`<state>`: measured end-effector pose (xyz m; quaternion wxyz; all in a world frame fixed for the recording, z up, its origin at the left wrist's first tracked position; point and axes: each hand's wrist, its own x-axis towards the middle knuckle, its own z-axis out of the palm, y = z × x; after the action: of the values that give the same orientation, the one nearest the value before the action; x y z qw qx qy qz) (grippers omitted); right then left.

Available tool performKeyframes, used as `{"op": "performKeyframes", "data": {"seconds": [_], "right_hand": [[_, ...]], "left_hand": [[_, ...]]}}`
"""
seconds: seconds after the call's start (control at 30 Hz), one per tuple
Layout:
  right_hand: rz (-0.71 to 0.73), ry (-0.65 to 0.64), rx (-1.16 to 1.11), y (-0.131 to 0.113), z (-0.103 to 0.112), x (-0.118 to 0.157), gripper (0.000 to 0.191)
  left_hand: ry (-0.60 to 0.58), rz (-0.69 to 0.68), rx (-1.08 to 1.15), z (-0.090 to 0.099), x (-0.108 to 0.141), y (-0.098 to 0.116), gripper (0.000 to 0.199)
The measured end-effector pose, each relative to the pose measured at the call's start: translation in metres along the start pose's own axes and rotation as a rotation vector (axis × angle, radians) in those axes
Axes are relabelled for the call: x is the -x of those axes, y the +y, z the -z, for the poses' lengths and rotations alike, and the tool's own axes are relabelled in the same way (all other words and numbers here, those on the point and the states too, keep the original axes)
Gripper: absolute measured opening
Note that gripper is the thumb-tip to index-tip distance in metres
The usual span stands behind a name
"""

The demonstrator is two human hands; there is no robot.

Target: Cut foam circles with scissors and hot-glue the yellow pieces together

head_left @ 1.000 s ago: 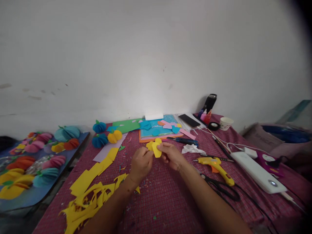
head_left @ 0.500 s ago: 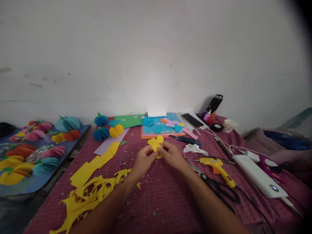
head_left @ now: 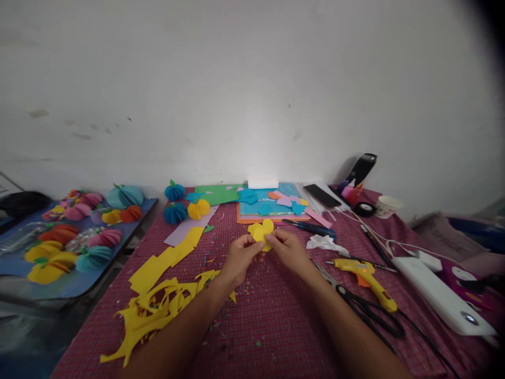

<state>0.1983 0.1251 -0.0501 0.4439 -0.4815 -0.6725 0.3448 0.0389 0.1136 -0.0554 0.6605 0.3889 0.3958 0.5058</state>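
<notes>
Yellow paper circles (head_left: 262, 231) are held up between both hands, over the middle of the tablecloth. My left hand (head_left: 241, 257) pinches them from the left, thumb in front. My right hand (head_left: 291, 251) grips their right side between thumb and fingers. The pieces fan out with rounded lobes at the top; whether they are joined cannot be made out. Left of my left forearm lie cut-out yellow paper scraps (head_left: 158, 308). Beyond them rest yellow paper strips (head_left: 165, 259).
Scissors (head_left: 366, 310) and a yellow glue gun (head_left: 366, 276) lie at right, beside a white power strip (head_left: 442, 297). A screwdriver (head_left: 311, 227), a phone (head_left: 322, 196) and coloured paper sheets (head_left: 252, 208) are behind. Paper pumpkins (head_left: 199, 209) stand back left; more fill a blue table (head_left: 87, 279).
The view has turned slightly left, so everything sits further right. My fingers have shifted on the yellow circles, which now overlap more closely.
</notes>
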Motion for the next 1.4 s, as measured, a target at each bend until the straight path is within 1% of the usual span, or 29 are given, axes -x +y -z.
{"op": "performKeyframes", "data": {"seconds": [0.07,0.2,0.33,0.47,0.53,0.6,0.7,0.83,1.0,1.17,1.27,1.4], "right_hand": [[-0.002,-0.013,0.003,0.001,0.001,-0.001,0.029],[-0.005,-0.071,0.013,0.001,0.004,-0.001,0.028],[0.002,-0.118,0.035,0.001,0.006,-0.001,0.028],[0.006,-0.124,0.056,0.002,0.009,-0.002,0.029],[0.007,-0.121,0.061,0.002,0.010,-0.002,0.030],[0.010,-0.116,0.067,0.002,0.010,-0.002,0.030],[0.012,-0.113,0.068,0.002,0.010,-0.002,0.030],[0.010,-0.099,0.049,-0.001,0.009,-0.002,0.030],[-0.025,-0.093,-0.021,-0.005,0.011,-0.002,0.030],[-0.083,-0.146,-0.125,-0.009,0.012,-0.002,0.028],[-0.114,-0.157,-0.155,-0.008,0.011,-0.001,0.027],[-0.140,-0.132,-0.146,-0.006,0.010,-0.001,0.029]], "left_hand": [[-0.023,-0.021,-0.010,0.000,0.000,0.000,0.031],[-0.030,-0.102,-0.031,0.001,-0.001,0.001,0.027],[-0.060,-0.168,-0.072,0.001,-0.003,0.003,0.038],[-0.069,-0.195,-0.108,0.002,-0.003,0.001,0.049],[-0.072,-0.208,-0.120,0.003,-0.003,0.000,0.050],[-0.062,-0.220,-0.134,0.003,-0.004,0.000,0.047],[-0.051,-0.230,-0.145,0.004,-0.005,-0.001,0.040],[-0.047,-0.224,-0.143,0.004,-0.005,-0.002,0.037],[0.004,-0.221,-0.101,0.003,-0.006,-0.001,0.037],[0.069,-0.252,-0.090,0.003,-0.007,0.002,0.039],[0.072,-0.254,-0.101,0.003,-0.007,0.002,0.040],[0.060,-0.246,-0.101,0.003,-0.006,0.002,0.042]]}}
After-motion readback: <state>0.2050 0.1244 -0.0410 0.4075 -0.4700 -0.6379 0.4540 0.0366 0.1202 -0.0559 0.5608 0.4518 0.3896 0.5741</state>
